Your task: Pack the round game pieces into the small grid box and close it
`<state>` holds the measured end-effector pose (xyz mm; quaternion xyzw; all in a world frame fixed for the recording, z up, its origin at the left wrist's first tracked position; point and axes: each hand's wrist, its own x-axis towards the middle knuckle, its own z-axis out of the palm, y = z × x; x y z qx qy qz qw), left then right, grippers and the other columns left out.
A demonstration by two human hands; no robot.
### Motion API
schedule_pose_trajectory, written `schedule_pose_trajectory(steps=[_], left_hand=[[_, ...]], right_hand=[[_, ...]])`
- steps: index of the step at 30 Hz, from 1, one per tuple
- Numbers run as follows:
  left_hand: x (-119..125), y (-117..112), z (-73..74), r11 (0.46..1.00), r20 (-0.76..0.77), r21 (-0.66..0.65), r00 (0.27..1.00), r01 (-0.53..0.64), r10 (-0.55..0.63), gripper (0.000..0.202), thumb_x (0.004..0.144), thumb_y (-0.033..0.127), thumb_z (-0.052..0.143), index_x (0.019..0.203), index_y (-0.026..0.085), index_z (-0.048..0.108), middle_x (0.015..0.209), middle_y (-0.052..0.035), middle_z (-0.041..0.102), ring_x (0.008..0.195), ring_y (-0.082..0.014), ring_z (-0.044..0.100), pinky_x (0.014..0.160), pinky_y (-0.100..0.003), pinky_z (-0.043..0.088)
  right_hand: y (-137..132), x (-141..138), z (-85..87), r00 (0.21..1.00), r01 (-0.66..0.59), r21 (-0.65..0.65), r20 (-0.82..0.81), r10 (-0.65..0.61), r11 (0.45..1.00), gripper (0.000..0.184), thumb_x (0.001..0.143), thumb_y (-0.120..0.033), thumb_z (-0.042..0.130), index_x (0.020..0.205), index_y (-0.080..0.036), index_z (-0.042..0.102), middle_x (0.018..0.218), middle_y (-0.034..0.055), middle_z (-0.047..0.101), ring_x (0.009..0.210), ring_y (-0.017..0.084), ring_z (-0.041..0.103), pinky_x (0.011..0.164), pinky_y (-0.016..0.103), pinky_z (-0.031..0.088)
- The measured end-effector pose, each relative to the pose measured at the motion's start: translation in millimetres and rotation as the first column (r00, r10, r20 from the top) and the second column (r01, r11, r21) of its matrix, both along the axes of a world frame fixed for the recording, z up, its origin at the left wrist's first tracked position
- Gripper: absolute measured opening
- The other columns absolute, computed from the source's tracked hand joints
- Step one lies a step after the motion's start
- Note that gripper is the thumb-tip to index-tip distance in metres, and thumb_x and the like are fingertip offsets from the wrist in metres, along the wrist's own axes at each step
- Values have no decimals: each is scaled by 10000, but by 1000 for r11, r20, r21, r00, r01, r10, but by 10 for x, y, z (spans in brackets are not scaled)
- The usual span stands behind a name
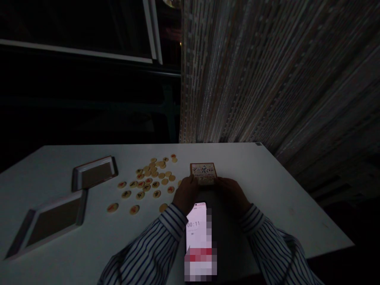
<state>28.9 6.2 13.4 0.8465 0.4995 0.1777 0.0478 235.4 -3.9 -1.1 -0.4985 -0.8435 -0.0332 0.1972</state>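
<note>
A small brown box (203, 171) with printed characters on its lid lies on the white table (267, 178). My left hand (186, 194) and my right hand (232, 194) both grip its near edge, fingers curled around it. To the left of the box, several round wooden game discs (150, 180) with red or dark marks are scattered on the table. A lit phone (196, 225) showing a timer sits just below my wrists. Both arms wear striped sleeves.
Two shallow dark trays with pale rims stand on the table's left side, one (94, 172) farther back and one (53, 221) nearer. A woven blind (267, 71) hangs behind the table. The room is dim.
</note>
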Motion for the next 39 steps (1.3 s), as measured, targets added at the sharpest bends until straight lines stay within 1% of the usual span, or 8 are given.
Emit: schedule_pose_trajectory(steps=[6,9,12,15,19,29,35,39], left_hand=[[10,65,13,997,-17,-77,1000,-22,21,201,850,165,368,959,140,535,1025,-101,542,936,-178,520,821,-315,429],[17,95,29,997,-19,-71,999,-32,30,217,858,183,349,910,141,556,998,-102,555,937,-187,524,817,-318,435],[44,154,58,998,5,-20,998,-58,58,233,857,179,346,957,138,552,1111,-123,526,1013,-201,499,863,-340,419],[69,211,79,998,13,-8,998,-58,58,252,854,159,339,1012,111,530,1190,-156,481,1049,-207,486,889,-350,404],[63,253,73,997,6,-68,999,-36,36,248,849,131,321,945,104,548,1061,-141,553,941,-188,540,845,-327,427],[43,286,106,976,198,-198,971,-96,135,286,839,154,318,1008,91,541,1000,-135,568,910,-183,555,831,-302,420],[34,293,175,936,323,-329,916,-126,237,335,814,173,348,1062,77,551,1013,-154,615,938,-213,567,835,-322,412],[13,369,157,908,444,-408,849,-95,288,333,773,163,381,1024,117,594,968,-103,656,885,-192,589,786,-290,433]], right_hand=[[38,-4,18,1000,-8,16,-12,8,1000,352,850,-242,432,1178,-131,494,1135,131,587,985,203,568,834,347,462],[114,-50,46,998,56,-11,18,-55,998,352,870,-236,380,1185,-112,478,1142,141,578,998,192,560,844,331,459],[221,-106,43,989,138,-7,61,-137,990,368,891,-243,321,1191,-94,472,1200,170,532,1078,219,513,882,378,435],[305,-153,11,987,135,16,86,-136,991,365,887,-237,323,1193,-109,476,1241,153,504,1108,214,489,905,374,420],[340,-178,-21,984,134,-11,123,-132,991,362,879,-223,336,1189,-107,482,1247,147,500,1099,215,494,884,354,434],[374,-145,63,986,151,-58,78,-146,987,315,874,-218,351,1142,-163,508,1220,98,530,1025,194,531,828,324,454],[367,-174,45,981,181,-78,79,-175,980,292,875,-210,351,1120,-173,505,1206,90,528,902,181,558,776,308,455],[384,-174,16,989,147,-81,43,-144,986,287,873,-171,342,1107,-152,506,1186,97,531,897,165,550,774,278,444]])
